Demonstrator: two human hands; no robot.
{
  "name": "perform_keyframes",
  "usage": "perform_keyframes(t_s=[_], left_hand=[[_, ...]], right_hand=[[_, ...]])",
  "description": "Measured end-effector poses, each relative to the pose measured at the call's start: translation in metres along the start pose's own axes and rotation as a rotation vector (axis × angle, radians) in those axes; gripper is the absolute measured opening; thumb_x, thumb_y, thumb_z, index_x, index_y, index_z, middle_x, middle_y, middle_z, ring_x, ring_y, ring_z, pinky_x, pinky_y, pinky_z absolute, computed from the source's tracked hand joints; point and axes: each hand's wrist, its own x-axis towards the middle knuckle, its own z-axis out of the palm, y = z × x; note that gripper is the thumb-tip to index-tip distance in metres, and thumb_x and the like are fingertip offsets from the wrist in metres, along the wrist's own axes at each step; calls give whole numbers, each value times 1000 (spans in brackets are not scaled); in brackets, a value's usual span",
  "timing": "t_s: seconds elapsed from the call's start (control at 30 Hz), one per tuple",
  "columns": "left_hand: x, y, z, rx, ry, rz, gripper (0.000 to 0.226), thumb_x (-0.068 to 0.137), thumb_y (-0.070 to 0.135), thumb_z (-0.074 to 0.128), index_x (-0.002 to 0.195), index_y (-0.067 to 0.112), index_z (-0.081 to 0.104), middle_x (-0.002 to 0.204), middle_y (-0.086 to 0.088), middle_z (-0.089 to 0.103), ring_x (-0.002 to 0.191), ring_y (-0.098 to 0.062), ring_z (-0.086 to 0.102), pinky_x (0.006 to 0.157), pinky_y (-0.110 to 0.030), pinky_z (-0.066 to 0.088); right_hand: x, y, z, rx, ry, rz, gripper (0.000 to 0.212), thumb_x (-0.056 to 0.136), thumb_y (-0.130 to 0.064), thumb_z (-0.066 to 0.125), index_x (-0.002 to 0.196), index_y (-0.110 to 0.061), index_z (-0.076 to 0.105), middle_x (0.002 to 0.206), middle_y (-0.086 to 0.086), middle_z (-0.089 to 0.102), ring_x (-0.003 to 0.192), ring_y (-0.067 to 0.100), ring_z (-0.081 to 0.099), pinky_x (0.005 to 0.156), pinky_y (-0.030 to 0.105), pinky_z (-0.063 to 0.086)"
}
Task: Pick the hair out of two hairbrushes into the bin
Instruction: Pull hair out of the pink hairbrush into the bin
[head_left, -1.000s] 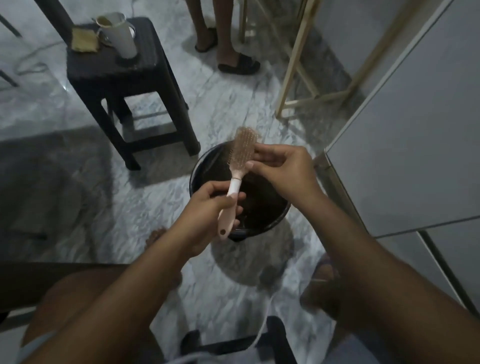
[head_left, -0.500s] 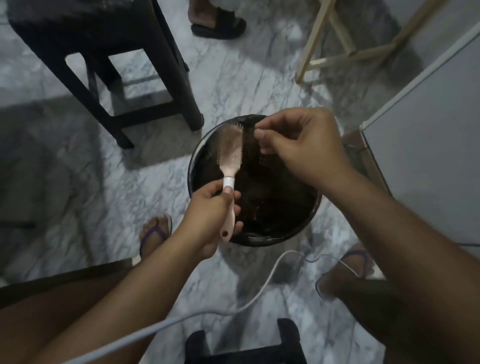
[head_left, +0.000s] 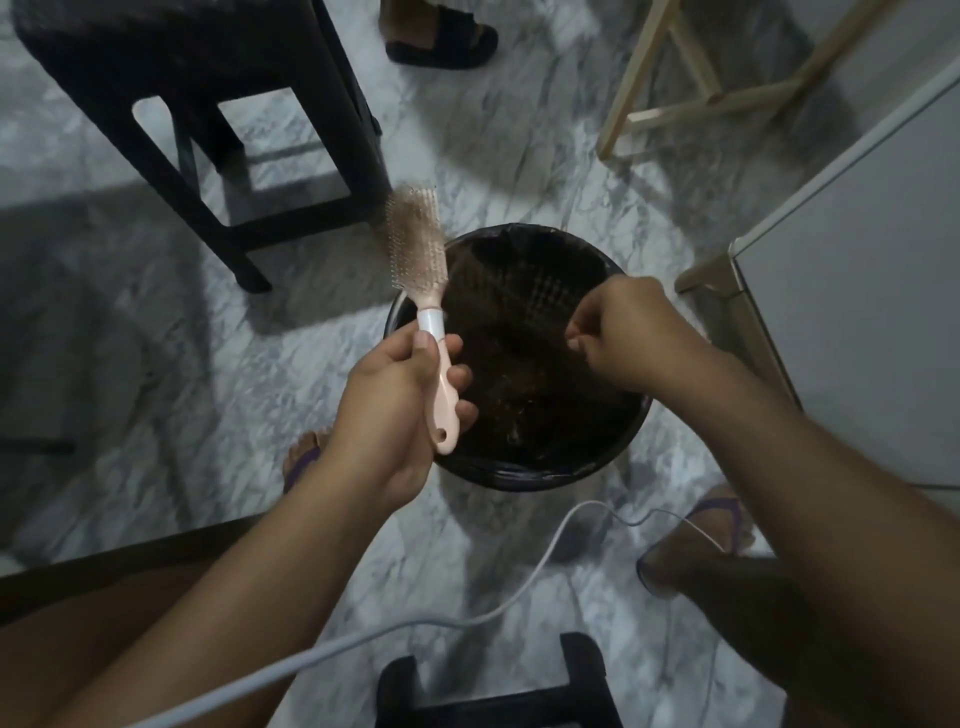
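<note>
While left hand grips brush by its handle, hair-matted head raised just beside bin rim, right hand hangs over bin, fingertips pinched, any hair there too fine to see: likely drop step; next, release, then re-pinch at brush.

Pink-and-white hairbrush, black bin, black stool, white cable, grey-veined white marble floor.

Hairbrush handle: mid-part covered by your left hand.
Right hand pinch: too dark to tell whether you hold anything.
Bin contents: lost in shadow.
Stool, 11 o'clock: seat cut off by the top edge.
</note>
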Motion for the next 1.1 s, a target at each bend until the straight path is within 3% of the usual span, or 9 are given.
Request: perform_keyframes(t_s=[0.13, 0.23, 0.43, 0.5, 0.57, 0.67, 0.73, 0.83, 1.1], left_hand=[[-1, 3, -2, 33, -23, 57, 23, 106, 14, 42, 114, 13, 64, 99, -4, 57, 63, -10, 52, 50, -26, 42], [1, 3, -4, 75, -18, 88, 24, 105, 15, 43, 117, 14, 64, 100, -3, 59, 64, -10, 53, 51, -26, 44], [-1, -7, -3, 222, -62, 84, 28, 104, 15, 46, 129, 13, 61, 101, -3, 63, 66, -11, 55, 51, -28, 45], [-3, -11, 0, 256, -91, 67, 28, 104, 15, 47, 126, 18, 64, 100, -2, 65, 64, -10, 55, 50, -28, 44], [-6, -15, 4, 280, -122, 55, 26, 104, 14, 47, 119, 21, 68, 98, -2, 65, 62, -9, 55, 48, -27, 42], [-8, -18, 7, 292, -140, 56, 27, 103, 13, 47, 111, 24, 70, 93, -1, 65, 60, -8, 54, 47, -25, 40], [-8, -17, 7, 288, -127, 58, 27, 103, 13, 47, 116, 23, 69, 92, 0, 65, 60, -8, 55, 47, -25, 40], [-7, -13, 4, 282, -111, 53, 30, 103, 14, 47, 128, 18, 64, 96, -2, 64, 62, -9, 54, 48, -26, 41], [-13, -16, 1, 252, -121, 48, 30, 104, 12, 46, 129, 15, 63, 98, -6, 62, 63, -9, 53, 49, -25, 40]], right_hand=[[7, 19, 12, -153, -86, 133, 12, 87, -5, 63, 91, -6, 74, 98, 15, 70, 87, 29, 67, 83, 39, 60], [9, 17, 2, -135, -90, 100, 31, 84, -2, 60, 113, -9, 69, 116, 13, 65, 102, 30, 64, 87, 36, 57], [3, -1, -15, 389, -13, -130, 77, 75, -28, 82, 133, -28, 32, 143, 5, 39, 124, 25, 54, 94, 44, 55], [3, -7, -12, 490, -15, -205, 111, 70, -34, 89, 150, -34, 13, 161, 2, 22, 138, 19, 45, 101, 38, 51], [6, -10, -6, 509, -72, -252, 126, 69, -35, 90, 158, -29, 2, 164, 5, 26, 128, 13, 56, 97, 33, 54], [10, -10, 3, 376, -51, -356, 66, 79, -35, 83, 136, -13, 55, 108, 3, 71, 80, 10, 69, 75, 33, 58], [7, -12, 7, 236, -25, -401, 23, 94, -31, 68, 96, -8, 69, 74, -3, 64, 62, 7, 57, 62, 27, 46], [1, -11, 13, 241, -50, -332, 34, 104, -29, 48, 84, -11, 68, 71, -5, 63, 64, 6, 55, 64, 28, 41], [5, 3, 16, -25, -143, -91, 40, 103, -39, 44, 70, -21, 57, 71, -4, 56, 80, 25, 61, 70, 38, 48]])
